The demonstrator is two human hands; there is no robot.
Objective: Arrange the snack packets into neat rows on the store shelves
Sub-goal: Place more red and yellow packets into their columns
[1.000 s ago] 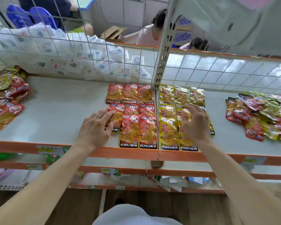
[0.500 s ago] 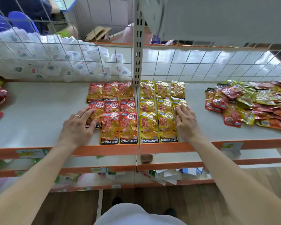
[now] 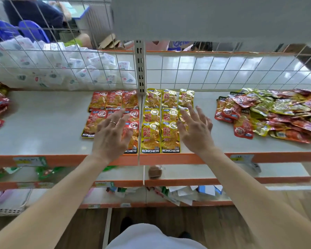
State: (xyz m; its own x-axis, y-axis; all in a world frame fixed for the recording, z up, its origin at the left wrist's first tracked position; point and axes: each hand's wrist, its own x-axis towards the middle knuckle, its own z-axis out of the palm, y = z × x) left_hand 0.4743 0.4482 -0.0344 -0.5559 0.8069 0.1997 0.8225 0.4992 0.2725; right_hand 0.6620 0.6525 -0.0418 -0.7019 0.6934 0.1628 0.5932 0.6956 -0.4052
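One white shelf point(image 3: 43, 126) bears a loose pile of mixed packets point(image 3: 276, 112) at right, neat rows of red packets point(image 3: 113, 100) beside yellow packets point(image 3: 151, 133) at centre, and over these the left hand point(image 3: 111, 137) and right hand point(image 3: 196, 130), fingers spread, holding nothing.

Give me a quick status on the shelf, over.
Left hand open over red packets. Right hand open over yellow packets. Mixed pile unsorted at right.
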